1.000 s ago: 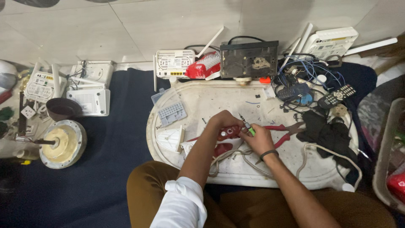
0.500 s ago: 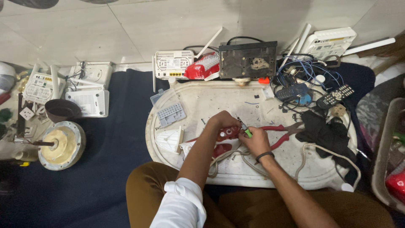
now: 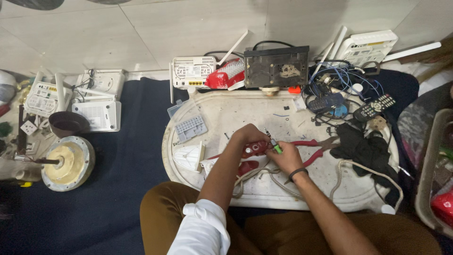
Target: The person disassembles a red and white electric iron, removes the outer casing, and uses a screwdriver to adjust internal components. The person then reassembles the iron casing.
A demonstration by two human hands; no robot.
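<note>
The left hand point(image 3: 247, 137) keeps gripping the red part point(image 3: 255, 149) on the tray point(image 3: 226, 111); the right hand point(image 3: 285, 158), pinching the green screwdriver point(image 3: 274, 144), has moved closer.

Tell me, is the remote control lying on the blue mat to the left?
No, the remote control lies at the right end of the white tray, among cables.

Pale tiled floor point(image 3: 141, 33) along the far side, grey grout lines crossing it, evenly lit without hard shadows. Dark blue mat point(image 3: 127, 189) spread over the near part of the floor, carrying a white oval worktop point(image 3: 236, 108) with a scuffed, stained surface. White router boxes point(image 3: 96, 115) grouped at the mat's left edge.
</note>
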